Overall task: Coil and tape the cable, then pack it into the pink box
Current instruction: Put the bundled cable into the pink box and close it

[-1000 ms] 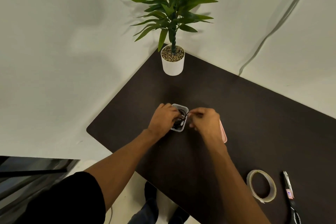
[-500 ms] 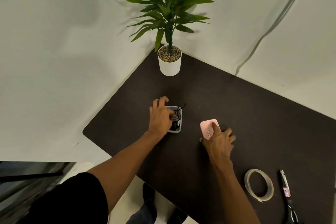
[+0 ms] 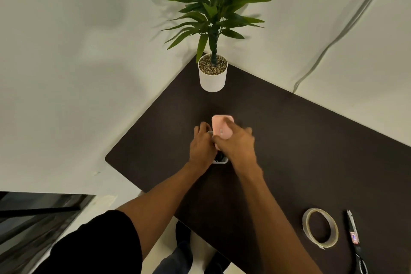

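- Evidently, the pink lid point(image 3: 220, 125) is being gripped by the right hand point(image 3: 235, 144) above the box point(image 3: 221, 161), for closing;
- the box, cable point(image 3: 219, 157) inside, is being clasped steady by the left hand point(image 3: 201, 147).

Office-like room: dark desk point(image 3: 311, 151), potted plant point(image 3: 212, 29), plain white walls point(image 3: 66, 51).

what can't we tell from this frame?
- Cable: mostly hidden in the box behind both hands; tape on it unseen.
- Lid: whether it is seated; right hand covers it, motion-blurred.
- Left hand: grip on the box hidden.
- Scissors: handles cut off by the bottom edge.
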